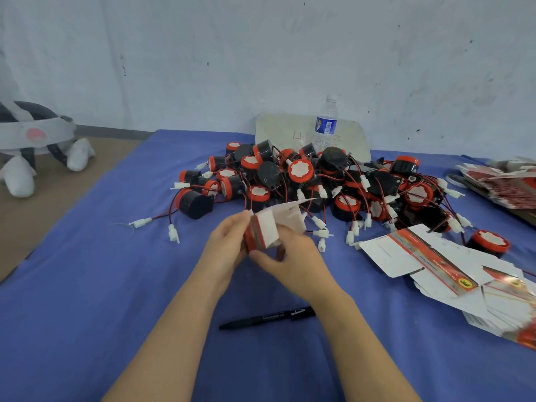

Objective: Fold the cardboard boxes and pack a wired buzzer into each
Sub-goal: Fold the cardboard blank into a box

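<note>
Left hand [229,246] grips the left side of a small cardboard box [265,230], fingers curled round its red edge. Right hand [295,262] holds the box from the right and below, thumb reaching left under it, fingers bent. Both forearms come up from the bottom edge and converge at the box. Box is held just above the blue cloth [87,285], its white top flap [291,214] standing open, contents not visible. Just behind it is the pile of wired buzzers [319,181], black and red with white plugs. Flat box blanks [435,256] lie to the right. Black marker pen [269,317] lies between the forearms. Water bottle [326,123] stands behind the pile.
</note>
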`<move>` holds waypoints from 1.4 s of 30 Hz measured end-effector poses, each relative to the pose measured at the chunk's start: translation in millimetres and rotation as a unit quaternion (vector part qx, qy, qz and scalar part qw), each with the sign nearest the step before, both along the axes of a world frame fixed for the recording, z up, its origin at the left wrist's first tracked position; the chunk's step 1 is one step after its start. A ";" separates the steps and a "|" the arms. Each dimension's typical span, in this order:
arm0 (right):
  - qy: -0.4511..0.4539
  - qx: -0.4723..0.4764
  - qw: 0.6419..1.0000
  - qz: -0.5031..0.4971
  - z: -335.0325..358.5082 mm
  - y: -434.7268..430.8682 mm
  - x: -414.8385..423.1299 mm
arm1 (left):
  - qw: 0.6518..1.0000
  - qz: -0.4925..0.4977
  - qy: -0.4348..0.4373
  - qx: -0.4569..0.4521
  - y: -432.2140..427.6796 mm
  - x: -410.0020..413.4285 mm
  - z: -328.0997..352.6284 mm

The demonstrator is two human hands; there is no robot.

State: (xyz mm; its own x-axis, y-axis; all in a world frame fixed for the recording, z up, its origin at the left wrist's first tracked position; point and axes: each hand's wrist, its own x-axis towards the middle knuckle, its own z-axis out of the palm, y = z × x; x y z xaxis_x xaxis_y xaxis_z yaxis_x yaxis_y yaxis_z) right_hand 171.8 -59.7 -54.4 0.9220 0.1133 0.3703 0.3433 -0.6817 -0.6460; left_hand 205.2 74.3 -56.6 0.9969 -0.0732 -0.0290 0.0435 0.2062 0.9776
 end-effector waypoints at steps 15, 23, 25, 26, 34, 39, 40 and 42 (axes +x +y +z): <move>0.099 -0.224 0.969 -0.044 1.2 5.2 -0.7 | 0.972 -0.078 -0.088 0.204 -16.7 -12.5 -3.8; 0.036 -0.055 0.996 -0.066 2.4 9.6 -4.0 | 0.994 0.084 -0.002 0.073 -10.8 -4.7 5.1; -0.006 -0.020 0.998 -0.060 2.9 13.3 -4.5 | 0.989 0.122 -0.004 0.078 -5.4 -1.0 0.7; -0.034 -0.007 0.996 -0.077 2.8 13.1 -3.4 | 0.988 0.122 -0.011 0.095 -3.2 0.1 -2.2; -0.029 0.222 0.963 -0.148 7.4 -1.2 2.1 | 0.934 0.149 -0.155 0.286 -9.5 -9.1 -0.5; -0.052 0.202 0.957 -0.203 7.4 -9.0 2.9 | 0.901 0.190 -0.223 0.321 -4.8 -13.3 6.7; -0.042 0.165 0.962 -0.211 6.4 -10.5 3.1 | 0.892 0.192 -0.231 0.339 -4.7 -13.7 6.3; -0.011 0.156 0.965 -0.210 4.0 -11.6 4.1 | 0.881 0.186 -0.236 0.366 -6.8 -14.9 5.0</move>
